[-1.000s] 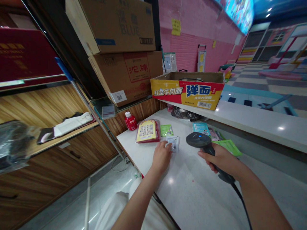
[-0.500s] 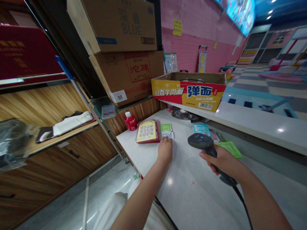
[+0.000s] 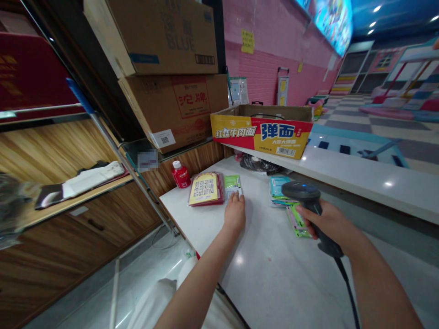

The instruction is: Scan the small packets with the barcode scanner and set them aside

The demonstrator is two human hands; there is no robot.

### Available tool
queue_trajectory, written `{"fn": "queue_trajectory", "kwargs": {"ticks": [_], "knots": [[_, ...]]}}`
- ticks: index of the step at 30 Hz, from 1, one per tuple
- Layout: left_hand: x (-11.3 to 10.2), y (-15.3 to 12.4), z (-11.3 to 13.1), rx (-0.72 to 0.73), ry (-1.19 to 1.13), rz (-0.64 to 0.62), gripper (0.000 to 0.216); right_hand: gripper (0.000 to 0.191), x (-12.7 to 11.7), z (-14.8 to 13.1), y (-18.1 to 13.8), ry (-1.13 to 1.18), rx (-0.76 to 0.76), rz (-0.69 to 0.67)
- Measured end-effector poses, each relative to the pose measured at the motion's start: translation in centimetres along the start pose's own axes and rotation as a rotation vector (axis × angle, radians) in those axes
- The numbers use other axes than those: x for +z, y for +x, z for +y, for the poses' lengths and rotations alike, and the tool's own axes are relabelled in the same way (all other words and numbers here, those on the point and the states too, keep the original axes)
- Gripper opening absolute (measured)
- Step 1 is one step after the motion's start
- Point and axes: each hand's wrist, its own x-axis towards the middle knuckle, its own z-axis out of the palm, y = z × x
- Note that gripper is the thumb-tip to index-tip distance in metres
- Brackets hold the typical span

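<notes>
My left hand [image 3: 235,214] lies with its fingers stretched over the lower part of a small green-and-white packet [image 3: 232,182], on the white counter. My right hand [image 3: 329,226] is wrapped round the handle of a black barcode scanner [image 3: 301,191], held above the counter with a blue light on top and its cord trailing down. Beneath and left of the scanner are a small stack of blue packets [image 3: 278,186] and some green-and-pink packets [image 3: 295,218], partly covered by the scanner and my right hand. A plastic-covered yellow QR-code card [image 3: 206,188] lies beside the green-and-white packet.
A red bottle with a white cap [image 3: 181,174] stands at the counter's back left. An open noodle carton [image 3: 262,134] sits on the raised ledge [image 3: 360,176]. Stacked cardboard boxes [image 3: 178,109] rise behind the bottle. A black bag [image 3: 259,163] lies under the ledge.
My right hand and the scanner have shifted right relative to the counter. The green packet that stuck out behind that hand no longer shows there; green-and-pink packets now show left of it. My left hand stays.
</notes>
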Motion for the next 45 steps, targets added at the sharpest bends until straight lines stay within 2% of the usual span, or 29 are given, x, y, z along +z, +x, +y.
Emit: {"fn": "queue_trajectory", "kwargs": {"ticks": [4,8,11,14,18,22,27,31,36,41,45], "knots": [[0.6,1.7,2.6,-0.016,-0.31,0.053,0.026,0.03,-2.2,0.3,-0.1,0.011,0.044,0.084],[1.9,4.5,5.9,-0.185,-0.657,0.086,0.006,0.03,-3.2,0.5,-0.2,0.053,0.026,0.111],[2.9,6.5,7.7,-0.356,-0.71,0.102,0.018,0.03,-3.3,0.4,-0.4,0.083,0.032,0.102],[4.1,7.8,8.5,-0.468,-0.742,0.065,0.029,0.027,-3.2,0.2,-0.5,0.105,0.029,0.085],[5.0,8.3,8.7,-0.536,-0.969,0.043,0.028,0.025,-3.3,-0.1,-0.6,0.096,0.024,0.094],[4.1,8.3,8.8,-0.552,-1.196,0.027,0.031,0.024,-3.2,-0.5,-0.6,0.062,0.013,0.087],[2.1,6.6,7.0,-0.536,-1.326,0.058,0.031,0.024,-2.5,-0.9,-0.7,0.066,-0.002,0.09],[1.4,3.2,3.1,-0.424,-1.53,0.213,0.04,0.025,-0.8,-1.0,-0.7,0.135,-0.021,0.024],[2.1,-0.4,-1.4,-0.412,-1.486,0.422,0.055,0.022,2.2,-0.6,-0.2,0.118,-0.053,-0.072],[3.0,-0.9,-2.5,-0.46,-1.465,0.496,0.05,0.024,4.8,-0.2,-0.1,0.147,-0.037,-0.215],[3.2,-0.9,-2.5,-0.452,-1.446,0.527,0.041,0.024,5.5,-0.1,-0.2,0.093,-0.007,-0.239]]}}
